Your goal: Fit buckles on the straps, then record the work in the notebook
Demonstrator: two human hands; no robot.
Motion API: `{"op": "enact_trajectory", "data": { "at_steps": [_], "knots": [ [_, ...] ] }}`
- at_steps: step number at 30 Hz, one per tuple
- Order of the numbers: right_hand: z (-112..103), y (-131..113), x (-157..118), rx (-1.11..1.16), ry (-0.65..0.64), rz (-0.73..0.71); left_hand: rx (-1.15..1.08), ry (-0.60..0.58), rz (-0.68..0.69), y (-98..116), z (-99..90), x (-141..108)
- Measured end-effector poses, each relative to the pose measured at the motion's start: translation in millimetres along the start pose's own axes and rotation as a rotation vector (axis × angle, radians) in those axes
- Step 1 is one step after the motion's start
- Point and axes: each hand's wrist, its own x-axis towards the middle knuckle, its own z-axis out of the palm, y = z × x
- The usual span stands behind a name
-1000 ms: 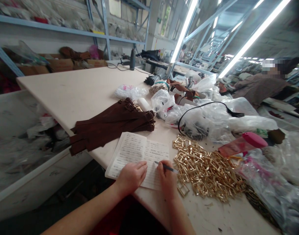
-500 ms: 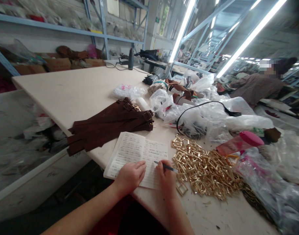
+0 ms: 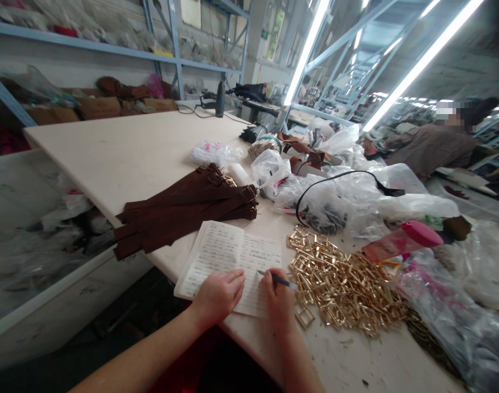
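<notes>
An open notebook (image 3: 216, 248) with handwritten lines lies at the table's near edge. My left hand (image 3: 220, 295) rests across its lower middle, holding nothing, fingers stretched out side by side. Between the fingers of my right hand (image 3: 278, 297) is a dark pen (image 3: 282, 281), its tip at the right-hand page. That page is partly filled with writing. Just right of this hand spreads a heap of gold rectangular metal buckles (image 3: 347, 286). Beyond the notebook's top left lies a bundle of dark brown straps (image 3: 184, 210) with metal pieces at their far ends.
Clear plastic bags (image 3: 339, 202) crowd the table's right half, with a black strap (image 3: 335, 176) over them. A pink-lidded bottle (image 3: 402, 241) lies beyond the buckles. A white bin (image 3: 61, 305) stands at the left edge. Another person (image 3: 433, 144) is at the far right.
The camera view has shifted very slightly. Both hands, the pen and the notebook keep their places.
</notes>
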Motion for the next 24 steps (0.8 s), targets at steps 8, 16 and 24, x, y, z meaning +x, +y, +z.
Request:
{"op": "enact_trajectory", "data": {
  "at_steps": [8,16,24],
  "knots": [
    [0.8,3.6,0.3,-0.027,0.026,0.044,-0.016,0.0,-0.002,-0.8,1.5,0.3],
    [-7.1,-0.3,1.6,0.238,0.152,0.19,-0.027,0.007,-0.002,1.0,-2.4,-0.5],
    [-11.5,9.6,-0.5,0.215,0.015,0.14,-0.034,0.005,-0.007,1.6,-2.6,-1.1]
  ]
}}
